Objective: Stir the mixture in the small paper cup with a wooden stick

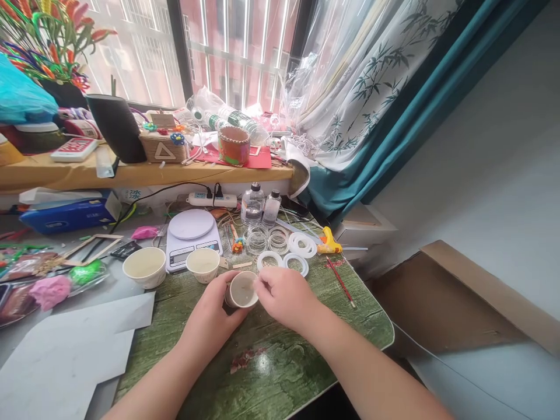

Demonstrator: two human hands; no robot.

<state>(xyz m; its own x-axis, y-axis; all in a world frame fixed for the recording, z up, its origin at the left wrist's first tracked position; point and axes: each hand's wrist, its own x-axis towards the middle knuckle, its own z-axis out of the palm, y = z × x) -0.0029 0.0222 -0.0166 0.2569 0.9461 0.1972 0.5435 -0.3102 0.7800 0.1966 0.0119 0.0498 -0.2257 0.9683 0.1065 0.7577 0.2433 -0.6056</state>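
My left hand (213,318) is shut around a small tilted cup (241,290) with a dark outer side and a pale, smooth fill. My right hand (283,297) sits just beyond it, its fingertips pinched together at the cup's rim. Whether those fingers grip anything thin is hard to tell. Beyond the hands stand two white cups of pale liquid, one (202,264) close by and one (144,267) further left. A white kitchen scale (191,236) lies behind them. Both hands are above a green wood-pattern tabletop (280,364).
White rings (301,245) and clear glass rings (268,238) lie beyond my right hand, near a yellow glue gun (329,242) and a red-handled brush (340,282). Two bottles (252,204) and a power strip (212,200) stand behind. White card (70,356) lies left; a cardboard box flap (464,291) lies right.
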